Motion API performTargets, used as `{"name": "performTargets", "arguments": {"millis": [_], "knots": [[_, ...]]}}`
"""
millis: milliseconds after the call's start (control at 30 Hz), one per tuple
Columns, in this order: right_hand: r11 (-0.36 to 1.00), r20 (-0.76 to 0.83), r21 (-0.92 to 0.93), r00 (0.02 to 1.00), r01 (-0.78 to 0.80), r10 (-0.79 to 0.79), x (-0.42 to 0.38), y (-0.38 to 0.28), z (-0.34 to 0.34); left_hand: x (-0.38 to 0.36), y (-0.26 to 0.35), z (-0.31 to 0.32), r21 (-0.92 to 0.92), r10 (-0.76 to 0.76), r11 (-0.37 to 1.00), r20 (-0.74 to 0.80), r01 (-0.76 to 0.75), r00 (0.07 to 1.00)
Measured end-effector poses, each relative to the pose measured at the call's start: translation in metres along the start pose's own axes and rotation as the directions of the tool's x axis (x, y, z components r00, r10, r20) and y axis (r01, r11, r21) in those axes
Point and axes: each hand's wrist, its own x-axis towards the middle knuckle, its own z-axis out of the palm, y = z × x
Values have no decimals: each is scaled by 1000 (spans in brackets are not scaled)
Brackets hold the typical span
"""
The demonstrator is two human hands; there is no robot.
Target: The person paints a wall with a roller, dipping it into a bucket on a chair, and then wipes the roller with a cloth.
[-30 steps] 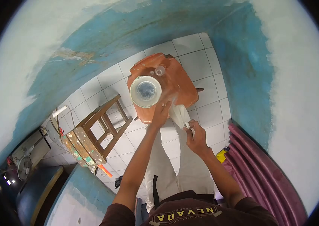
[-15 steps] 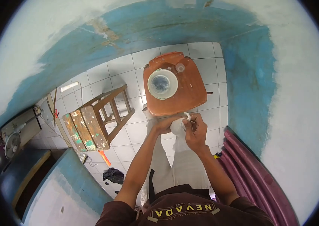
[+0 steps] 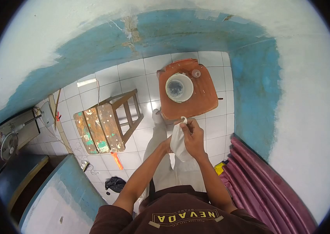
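Note:
A limp white bag (image 3: 178, 146), its top twisted into a small curl, hangs in front of my legs. My right hand (image 3: 194, 138) pinches it near the twisted neck. Against the bag's left side is my left hand (image 3: 165, 146), closed on it, with most of its fingers hidden behind. What the bag contains cannot be seen. Just beyond my hands stands an orange plastic chair (image 3: 200, 103), its seat holding a white bucket (image 3: 190, 89) with something greyish inside. A small clear cup (image 3: 196, 73) sits beside the bucket.
Left of the chair is a paint-spattered wooden stool (image 3: 112, 126), with an orange-handled tool (image 3: 117, 160) by it. A black plastic bag (image 3: 115, 184) lies on the tiled floor. A purple curtain (image 3: 262, 187) hangs at right; a fan (image 3: 9, 146) stands far left.
The bag has come up into fuller view, hanging longer below my right hand. My left hand has moved down from its top to its side. The camera view has shifted slightly.

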Motion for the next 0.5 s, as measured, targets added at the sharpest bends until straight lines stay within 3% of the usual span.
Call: {"name": "performTargets", "arguments": {"millis": [33,167,233,367,433,500], "knots": [[999,5,11,1000,30,-30,2,1,4,1,1,6,-62,4,998,57,-1,998],[997,18,-73,1000,-21,23,10,22,10,-24,23,66,-10,114,993,169,-114,979],[987,30,-31,986,-160,161,22,21,13,-15,19,58,-51,152,988,79,-148,985],[977,-32,-71,980,-199,198,52,75,16,12,16,37,-112,223,965,-119,-237,967],[989,-82,-78,989,-128,122,69,104,15,24,14,31,-142,266,942,-230,-303,936],[990,-42,2,989,-143,143,88,125,11,33,21,32,-162,223,945,-311,-283,924]]}}
